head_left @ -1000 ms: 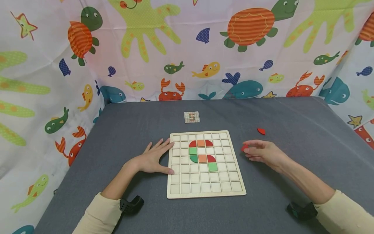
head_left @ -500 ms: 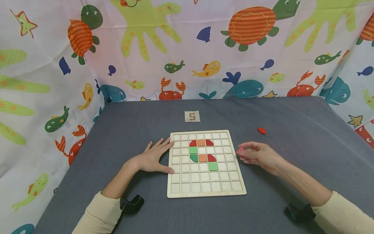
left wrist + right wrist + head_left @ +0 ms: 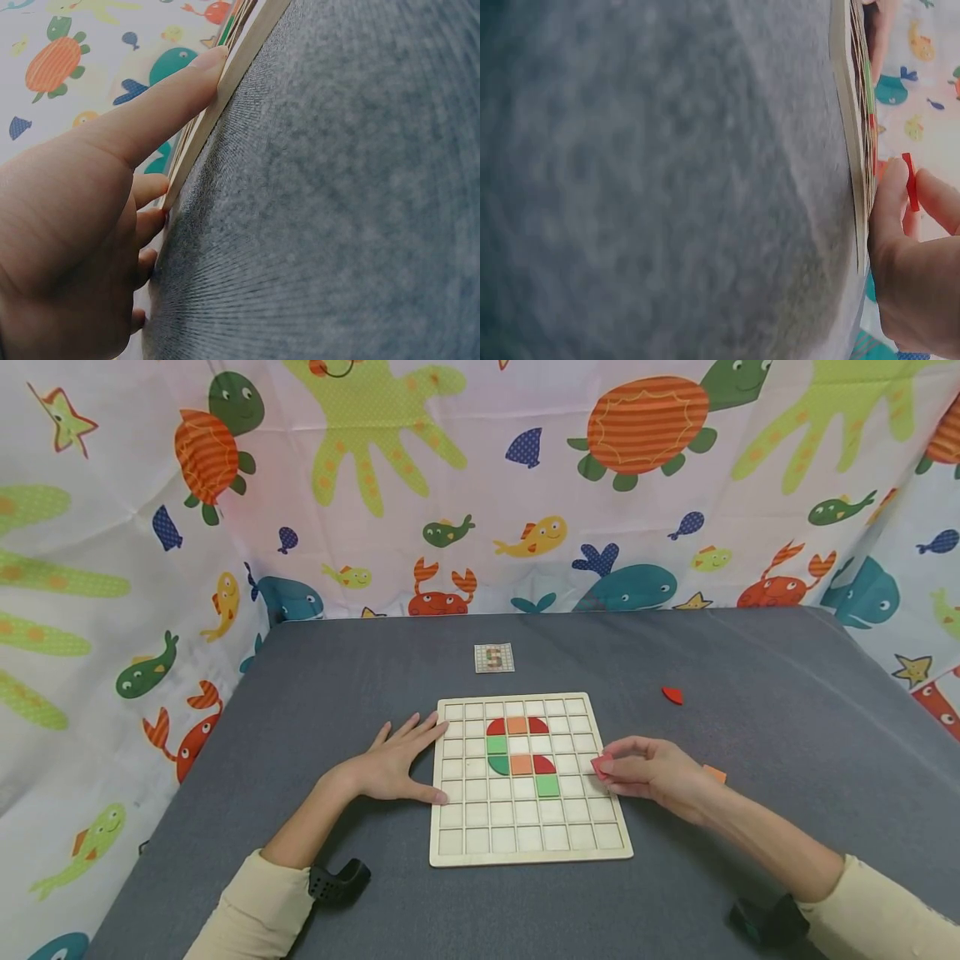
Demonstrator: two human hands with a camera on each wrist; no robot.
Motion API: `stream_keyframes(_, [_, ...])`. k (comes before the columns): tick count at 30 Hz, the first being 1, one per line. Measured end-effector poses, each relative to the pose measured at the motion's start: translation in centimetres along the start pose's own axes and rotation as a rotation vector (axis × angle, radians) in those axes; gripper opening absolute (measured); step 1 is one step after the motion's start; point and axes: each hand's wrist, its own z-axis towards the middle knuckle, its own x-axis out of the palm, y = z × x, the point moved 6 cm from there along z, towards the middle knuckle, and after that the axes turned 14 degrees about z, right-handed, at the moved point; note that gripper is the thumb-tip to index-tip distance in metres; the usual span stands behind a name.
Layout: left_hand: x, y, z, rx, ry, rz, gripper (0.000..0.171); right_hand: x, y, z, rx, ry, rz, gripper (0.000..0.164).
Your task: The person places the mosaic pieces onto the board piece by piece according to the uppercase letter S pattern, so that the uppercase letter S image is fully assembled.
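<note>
A wooden grid board (image 3: 525,853) lies on the grey table, several red, green and orange tiles set in its upper squares. My left hand (image 3: 393,767) has its fingers spread, fingertips and thumb on the board's left edge; the left wrist view shows the thumb (image 3: 161,105) along the wooden rim. Over the right edge of the board, my right hand (image 3: 652,772) pinches a red tile (image 3: 601,766) between thumb and fingers. The right wrist view shows that red tile (image 3: 910,182) edge-on, held upright.
Behind the board lies a small pattern card (image 3: 494,658). A loose red quarter-round tile (image 3: 672,695) is at the right, and an orange tile (image 3: 716,773) shows partly behind the right wrist. A printed curtain (image 3: 480,468) hangs along the table's far edge.
My right hand has moved left and slightly down with the red tile, from beside the board to over its right edge. The orange tile has come into view. My left hand stays put.
</note>
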Motion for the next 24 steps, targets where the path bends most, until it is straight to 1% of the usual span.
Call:
stream_keyframes(5, [0.0, 0.0, 0.0, 0.003, -0.008, 0.002, 0.108, 0.9, -0.3, -0.4, -0.005, 0.000, -0.031, 0.031])
stream_keyframes(10, [-0.2, 0.0, -0.1, 0.006, -0.011, -0.007, 0.107, 2.0, -0.9, -0.8, 0.012, -0.004, -0.055, 0.034])
stream_keyframes(19, [-0.1, 0.0, 0.0, 0.002, -0.005, -0.004, 0.108, 4.2, -2.1, -0.7, 0.026, -0.009, -0.040, 0.027])
stream_keyframes(24, [0.0, 0.1, 0.0, 0.001, -0.005, -0.006, 0.108, 5.0, -2.3, -0.7, 0.037, -0.043, -0.051, 0.026])
